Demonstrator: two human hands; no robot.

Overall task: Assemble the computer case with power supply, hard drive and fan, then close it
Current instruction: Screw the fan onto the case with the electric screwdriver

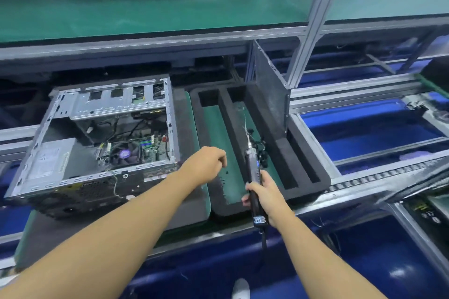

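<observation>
An open metal computer case [58, 177] lies on its side at the left, showing a grey power supply [52, 159], a motherboard with a round fan [125, 154] and a drive cage [116, 104]. My right hand [263, 193] grips a black electric screwdriver [252, 172], bit pointing away over the foam tray [303, 165]. My left hand [206, 161] hovers above the tray's green floor with its fingers curled downward; whether they pinch anything is hidden. Small dark screws [224, 177] lie on the green floor just below that hand.
A perforated grey side panel [269, 90] stands upright in the tray's right slot. A bundle of black cable [262, 150] lies beside the screwdriver. A green-topped shelf [145, 9] runs overhead at the back. Conveyor rails and blue bins [369, 128] fill the right.
</observation>
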